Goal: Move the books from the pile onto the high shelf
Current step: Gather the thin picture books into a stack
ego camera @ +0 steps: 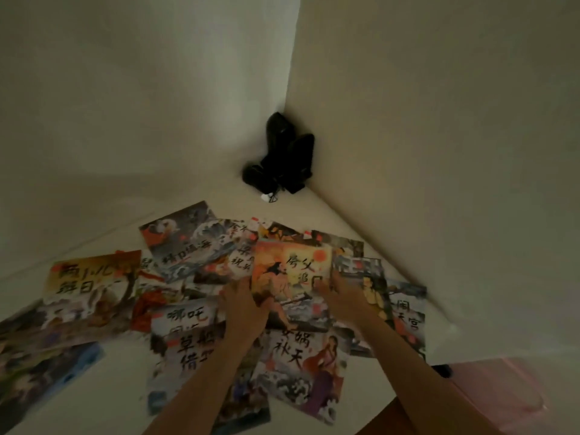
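Just short of the black bag, my left hand and right hand grasp the orange book by opposite side edges.

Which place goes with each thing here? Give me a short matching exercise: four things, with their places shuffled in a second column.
Things:
1. black bag
2. orange-cover book
3. pink object
4. yellow-cover book

Places:
A. between the left hand and right hand
B. in the corner where the walls meet
C. left side of the spread
D. lower right edge of the view

Pairs: 1-B, 2-A, 3-D, 4-C
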Available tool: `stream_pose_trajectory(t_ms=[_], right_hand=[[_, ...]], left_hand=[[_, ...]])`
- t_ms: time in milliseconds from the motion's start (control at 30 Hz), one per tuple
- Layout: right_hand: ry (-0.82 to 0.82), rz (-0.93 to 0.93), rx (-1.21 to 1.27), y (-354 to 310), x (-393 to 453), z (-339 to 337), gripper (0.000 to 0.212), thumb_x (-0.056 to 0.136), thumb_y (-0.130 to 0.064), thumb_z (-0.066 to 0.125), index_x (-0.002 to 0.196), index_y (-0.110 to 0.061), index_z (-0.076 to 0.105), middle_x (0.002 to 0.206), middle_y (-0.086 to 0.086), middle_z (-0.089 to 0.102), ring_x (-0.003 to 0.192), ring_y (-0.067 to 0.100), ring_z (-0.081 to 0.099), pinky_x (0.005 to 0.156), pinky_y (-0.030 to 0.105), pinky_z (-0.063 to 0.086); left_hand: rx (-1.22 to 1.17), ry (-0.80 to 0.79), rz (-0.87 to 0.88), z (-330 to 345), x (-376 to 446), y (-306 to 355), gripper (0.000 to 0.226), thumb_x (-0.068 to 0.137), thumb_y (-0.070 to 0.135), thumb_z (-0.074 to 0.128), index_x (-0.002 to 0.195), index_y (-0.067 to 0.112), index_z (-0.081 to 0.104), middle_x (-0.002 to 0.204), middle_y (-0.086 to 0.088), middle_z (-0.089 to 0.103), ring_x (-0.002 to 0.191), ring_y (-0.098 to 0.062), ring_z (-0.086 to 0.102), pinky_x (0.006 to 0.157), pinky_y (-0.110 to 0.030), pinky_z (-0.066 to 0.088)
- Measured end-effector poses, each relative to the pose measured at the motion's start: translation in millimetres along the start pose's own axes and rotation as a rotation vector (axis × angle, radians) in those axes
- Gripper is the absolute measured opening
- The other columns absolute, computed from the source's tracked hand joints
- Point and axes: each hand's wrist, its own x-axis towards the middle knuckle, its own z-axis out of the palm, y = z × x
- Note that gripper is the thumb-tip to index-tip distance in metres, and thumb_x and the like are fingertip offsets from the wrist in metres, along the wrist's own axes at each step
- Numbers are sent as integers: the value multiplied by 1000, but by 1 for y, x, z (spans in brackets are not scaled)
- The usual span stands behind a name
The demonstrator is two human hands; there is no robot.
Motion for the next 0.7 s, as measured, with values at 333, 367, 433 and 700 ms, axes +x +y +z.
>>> stream_pose_trajectory(t_ms=[333, 367, 433, 700], right_hand=[[401, 355, -197, 95, 27, -25, 109, 64, -44, 84, 145, -11, 18, 139, 23, 33, 127, 41, 35, 102, 51, 37], [401, 321, -115, 94, 30, -24, 110, 61, -39, 87, 145, -10, 21, 138, 21, 35, 125, 40, 38, 100, 48, 39], [389, 289, -44, 92, 37, -20, 93, 64, -36, 85, 139, -10, 36, 132, 15, 47, 118, 34, 48, 98, 43, 45], [346, 164, 75, 63, 42, 8, 62, 74, -60, 67, 117, -16, 55, 104, 4, 66, 97, 24, 63, 82, 40, 55]], left_hand=[[239, 88, -103, 41, 16, 28, 114, 65, 67, 70, 150, 15, 13, 147, -30, 10, 133, -49, 17, 105, -52, 32], [198, 105, -106, 42, 17, 31, 117, 64, 55, 80, 150, 16, 11, 146, -29, 11, 132, -48, 19, 103, -51, 35], [144, 133, -47, 44, 17, 33, 122, 58, 42, 87, 151, 16, 14, 140, -24, 19, 124, -43, 28, 96, -49, 41], [116, 42, -43, 81, 24, 36, 111, 49, 71, 64, 141, 21, 27, 121, -34, 52, 107, -45, 55, 89, -50, 48]])
